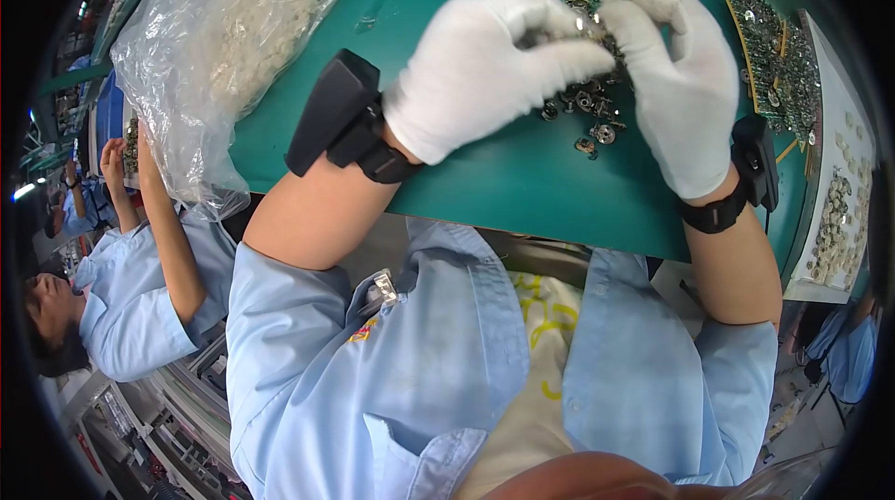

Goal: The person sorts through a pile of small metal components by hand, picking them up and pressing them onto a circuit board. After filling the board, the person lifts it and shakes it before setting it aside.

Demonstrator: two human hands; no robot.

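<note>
No whole word or number can be read. Yellow lettering [557, 318] runs down the cream undershirt [508, 425] at the near side, between the open fronts of the light blue shirt [447, 314] (the folds and shirt edges break up its characters). To the left, the blue shirt bears a small red and yellow emblem [362, 330], too small for any writing to show.

My left hand [485, 71] blurs at the fingertips [595, 60]; I can't tell what it or my right hand [688, 85] holds. Both partly hide metal pieces [587, 99] on the green surface [531, 197]. At its left edge, a plastic bag [172, 81] is cut off above; contents of the right-edge tray [833, 127] look too small to identify.
</note>
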